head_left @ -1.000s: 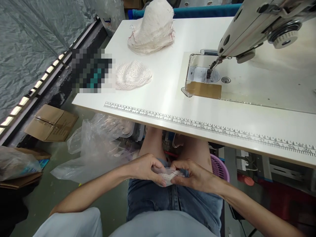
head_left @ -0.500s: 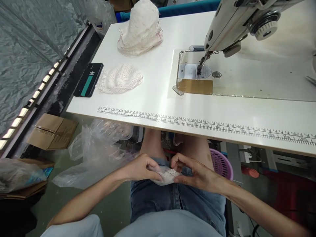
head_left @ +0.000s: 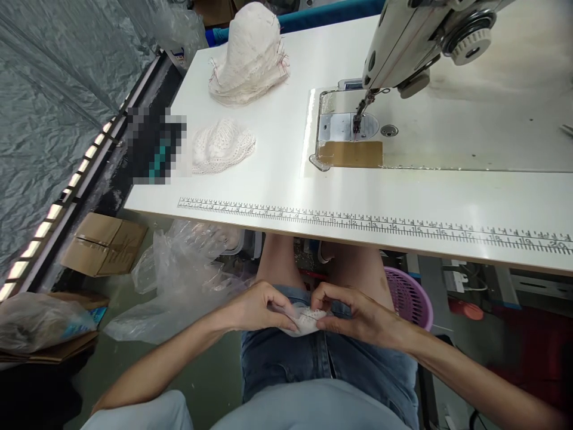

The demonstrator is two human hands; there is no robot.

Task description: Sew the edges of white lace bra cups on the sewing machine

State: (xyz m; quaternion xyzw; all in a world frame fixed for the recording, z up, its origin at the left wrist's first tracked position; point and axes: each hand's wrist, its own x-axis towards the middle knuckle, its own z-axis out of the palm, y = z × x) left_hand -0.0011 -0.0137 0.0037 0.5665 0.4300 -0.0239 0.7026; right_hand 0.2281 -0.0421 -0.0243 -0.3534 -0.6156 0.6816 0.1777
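Over my lap, both hands grip a small piece of white lace fabric point(head_left: 306, 322). My left hand point(head_left: 264, 307) pinches its left side between thumb and fingers. On the right side, my right hand point(head_left: 351, 310) holds the edge with thumb and fingertips close together. Part of the piece is hidden behind the fingers. On the table above lies a white lace cap-like piece point(head_left: 224, 146), and behind it a taller heap of white fabric point(head_left: 250, 57) with reddish threads along its edges.
A sewing machine point(head_left: 403, 54) stands on the white table point(head_left: 277, 179), with a printed ruler point(head_left: 349, 221) along the front edge. A cardboard box point(head_left: 105, 245) and clear plastic bags point(head_left: 179, 298) lie at left. A purple basket point(head_left: 409, 298) sits beneath the table at right.
The view has shifted slightly. Both hands stay on the white lace fabric over the lap, with only small finger movements. The dark object at the table's left is now pixelated.
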